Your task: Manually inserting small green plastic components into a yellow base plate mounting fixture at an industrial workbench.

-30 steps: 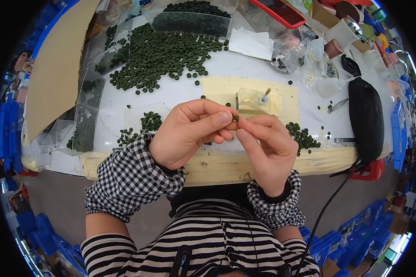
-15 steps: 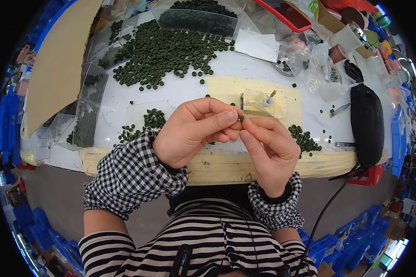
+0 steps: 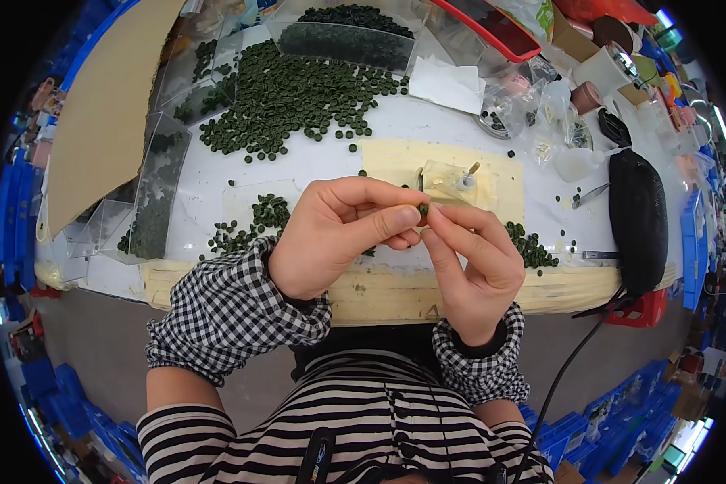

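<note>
Above the front of the table, my left hand [image 3: 331,234] pinches a small dark green round piece [image 3: 423,209] between thumb and index finger. My right hand [image 3: 480,262] meets it from the other side, its index fingertip against the piece and its thumb just below, fingers curled. The fingertips cover most of the piece. Beyond my hands a pale block [image 3: 450,181] with an upright peg sits on a cream sheet [image 3: 387,157]. Similar green pieces lie in a small pile [image 3: 270,211] beside my left wrist and in another pile [image 3: 534,248] beside my right hand.
A large spread of green pieces [image 3: 294,101] covers the table's back left, among clear plastic trays [image 3: 157,185]. Cardboard [image 3: 105,105] leans at the left. White paper [image 3: 446,83], plastic bags [image 3: 540,105], tweezers [image 3: 593,194] and a black pouch [image 3: 637,218] lie toward the right.
The green piece shows a little more between my fingertips now. My left fingers have shifted slightly right and my right thumb sits slightly lower. The view has shifted a little.
</note>
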Demonstrator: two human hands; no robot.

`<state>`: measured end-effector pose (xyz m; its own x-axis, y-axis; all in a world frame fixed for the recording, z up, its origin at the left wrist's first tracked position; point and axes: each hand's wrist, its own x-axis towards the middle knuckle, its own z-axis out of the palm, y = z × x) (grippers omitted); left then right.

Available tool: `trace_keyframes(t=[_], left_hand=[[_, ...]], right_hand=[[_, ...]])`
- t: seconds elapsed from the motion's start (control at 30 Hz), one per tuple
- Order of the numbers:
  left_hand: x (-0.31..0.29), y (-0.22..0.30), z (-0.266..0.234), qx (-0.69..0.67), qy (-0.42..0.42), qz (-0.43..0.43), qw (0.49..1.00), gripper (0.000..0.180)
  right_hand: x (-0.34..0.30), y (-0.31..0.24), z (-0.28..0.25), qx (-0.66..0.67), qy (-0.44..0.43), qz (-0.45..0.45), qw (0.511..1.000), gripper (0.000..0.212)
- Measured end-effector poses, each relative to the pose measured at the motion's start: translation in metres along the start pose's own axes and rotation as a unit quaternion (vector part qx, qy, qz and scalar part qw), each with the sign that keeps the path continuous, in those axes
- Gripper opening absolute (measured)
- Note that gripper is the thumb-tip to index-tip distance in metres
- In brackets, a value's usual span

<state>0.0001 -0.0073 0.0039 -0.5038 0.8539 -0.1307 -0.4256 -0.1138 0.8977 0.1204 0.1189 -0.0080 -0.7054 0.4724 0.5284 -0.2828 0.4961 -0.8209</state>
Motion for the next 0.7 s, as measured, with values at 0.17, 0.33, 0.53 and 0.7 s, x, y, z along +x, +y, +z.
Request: trace_keyframes(t=[0.17, 0.33, 0.53, 0.7], left_hand=[[-0.0009, 0.0025, 0.0009, 0.01, -0.003, 0.019, 1.0, 0.021], [-0.002, -0.0005, 0.0024, 0.057, 0.004, 0.096, 0.994, 0.021], [-0.0025, -0.0025, 0.0015, 0.112, 0.013, 0.132, 0.985, 0.021], [-0.002, 0.0001, 0.0007, 0.058, -0.007, 0.072, 0.996, 0.021]], right_hand=[[-0.0003, -0.0005, -0.0009, 0.025, -0.001, 0.008, 1.0, 0.026], [-0.0034, 0.0017, -0.0021, 0.07, -0.004, 0.06, 0.996, 0.025], [-0.001, -0.0031, -0.0002, 0.007, -0.014, 0.004, 1.0, 0.026], [-0.001, -0.0003, -0.0037, -0.069, -0.031, -0.057, 0.996, 0.028]])
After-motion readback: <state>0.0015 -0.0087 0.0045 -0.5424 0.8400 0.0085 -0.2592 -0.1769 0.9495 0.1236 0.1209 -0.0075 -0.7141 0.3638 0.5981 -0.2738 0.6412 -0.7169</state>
